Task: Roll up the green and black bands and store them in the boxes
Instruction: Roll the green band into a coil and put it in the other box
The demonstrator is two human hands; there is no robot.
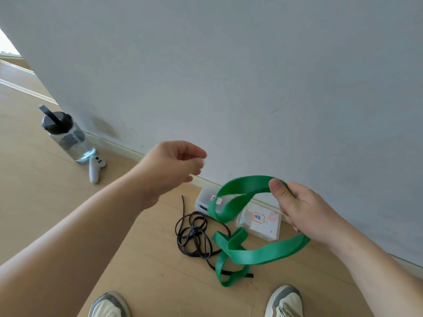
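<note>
My right hand (302,211) grips the green band (270,251) with the thumb pressed on top, lifted above the floor. The band loops out to the left of the hand and trails down onto the wooden floor. The thin black band (194,234) lies in a tangled heap on the floor, partly under the green one. My left hand (174,165) hovers in the air to the left of the green loop, fingers loosely curled, holding nothing. Two clear boxes stand against the wall: the left box (203,199) and the right box (266,221), each with a label.
A grey wall (229,76) rises just behind the boxes. A water bottle (68,136) and a white controller (95,169) stand on the floor at the left. My two shoes (285,302) show at the bottom edge.
</note>
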